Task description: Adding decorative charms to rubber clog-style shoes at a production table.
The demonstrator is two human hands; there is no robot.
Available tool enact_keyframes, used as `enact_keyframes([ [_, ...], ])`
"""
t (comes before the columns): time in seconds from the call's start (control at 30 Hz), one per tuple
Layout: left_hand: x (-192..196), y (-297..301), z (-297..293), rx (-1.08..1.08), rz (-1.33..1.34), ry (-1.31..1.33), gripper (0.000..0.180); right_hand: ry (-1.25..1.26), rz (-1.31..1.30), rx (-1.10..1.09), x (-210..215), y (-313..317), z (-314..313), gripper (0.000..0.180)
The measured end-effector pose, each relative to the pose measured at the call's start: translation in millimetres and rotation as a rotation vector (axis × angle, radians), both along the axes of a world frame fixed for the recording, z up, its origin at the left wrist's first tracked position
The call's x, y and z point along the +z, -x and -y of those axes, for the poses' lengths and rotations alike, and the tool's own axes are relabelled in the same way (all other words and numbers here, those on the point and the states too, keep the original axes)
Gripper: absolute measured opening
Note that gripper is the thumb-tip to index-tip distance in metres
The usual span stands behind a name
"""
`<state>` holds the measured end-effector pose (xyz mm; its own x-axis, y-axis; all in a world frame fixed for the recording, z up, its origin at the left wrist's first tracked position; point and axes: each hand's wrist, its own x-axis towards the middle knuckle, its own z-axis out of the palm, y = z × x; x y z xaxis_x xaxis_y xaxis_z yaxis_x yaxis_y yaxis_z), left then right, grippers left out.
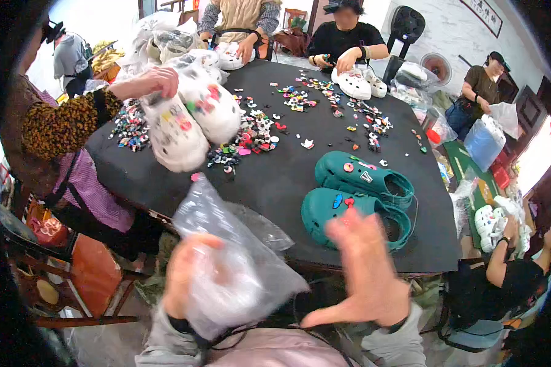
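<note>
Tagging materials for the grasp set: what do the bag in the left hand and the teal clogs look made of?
Bag: thin clear plastic film, glossy, crinkled; the left hand shows through it. Teal clogs: look like moulded foam resin or soft rubber, matte, one-piece with vent holes and small charms on top. Exact polymer can't be told. Table: black matte top, possibly cloth.

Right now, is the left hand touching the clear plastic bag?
Touching. The head view shows the left hand gripping the clear plastic bag, its fingers visible through the film.
</note>
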<state>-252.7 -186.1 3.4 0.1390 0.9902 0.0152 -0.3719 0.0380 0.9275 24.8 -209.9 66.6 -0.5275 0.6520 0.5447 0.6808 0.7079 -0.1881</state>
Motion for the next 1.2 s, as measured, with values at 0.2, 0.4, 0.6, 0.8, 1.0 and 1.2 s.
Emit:
enact_keyframes([
  [0.2, 2, -34, 6, -0.482, 0.556, -0.128, 0.03, 0.212, -0.078, 0.268, -118, 36, -3, 0.048],
  [0.4, -53, -41, -21, -0.339, 0.221, 0.16, 0.023, 0.047, -0.535, 0.191, -83, 15, 16, 0.032],
  [0.6, -91, -93, -8, -0.686, 0.254, -0.007, 0.044, -0.103, -0.51, 0.096, -113, 16, -2, 0.035],
  [0.8, -79, -84, -33, -0.676, 0.641, 0.279, 0.04, -0.029, -0.009, -0.245, -95, -7, -10, 0.051],
  [1.0, -76, -96, -70, -0.612, 0.946, 0.237, 0.04, -0.22, -0.037, -0.164, -95, 12, 4, 0.038],
  [1.2, -78, -106, -41, -0.472, -0.401, -0.753, 0.038, -0.197, 0.068, -0.155, -89, 4, -3, 0.052],
])
